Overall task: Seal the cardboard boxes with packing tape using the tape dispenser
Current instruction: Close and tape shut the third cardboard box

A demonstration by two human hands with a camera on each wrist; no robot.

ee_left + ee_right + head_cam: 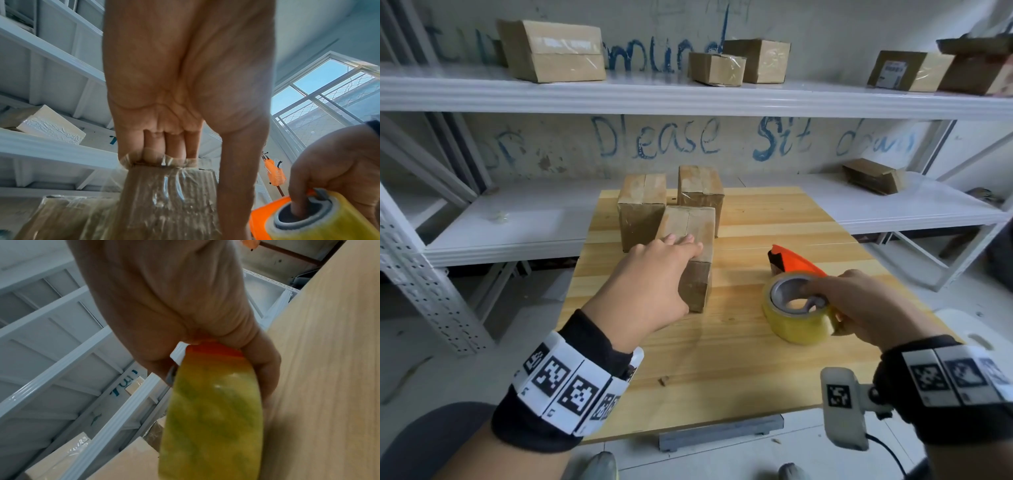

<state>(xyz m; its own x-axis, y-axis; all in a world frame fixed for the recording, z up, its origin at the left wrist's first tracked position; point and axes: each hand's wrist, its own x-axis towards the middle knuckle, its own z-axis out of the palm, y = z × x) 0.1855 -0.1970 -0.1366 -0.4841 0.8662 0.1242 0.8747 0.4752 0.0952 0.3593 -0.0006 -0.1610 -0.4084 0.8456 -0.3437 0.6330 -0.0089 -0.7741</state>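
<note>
Three brown cardboard boxes stand on the wooden table (726, 363). My left hand (654, 274) holds the nearest box (697, 284), fingers hooked over its top edge and thumb down its side. In the left wrist view, wrinkled clear tape covers that box (170, 203) below my left hand (185, 81). The other two boxes (642, 209) (700, 192) stand just behind it. To the right, my right hand (859, 301) grips the orange tape dispenser (796, 263) low over the table, a finger inside the core of its yellowish tape roll (794, 322) (211, 418).
White metal shelving runs behind and beside the table. Its upper shelf (688, 96) carries several taped cardboard boxes, and one flattened box (873, 176) lies on the lower shelf at the right. Bare wood shows in front of the boxes.
</note>
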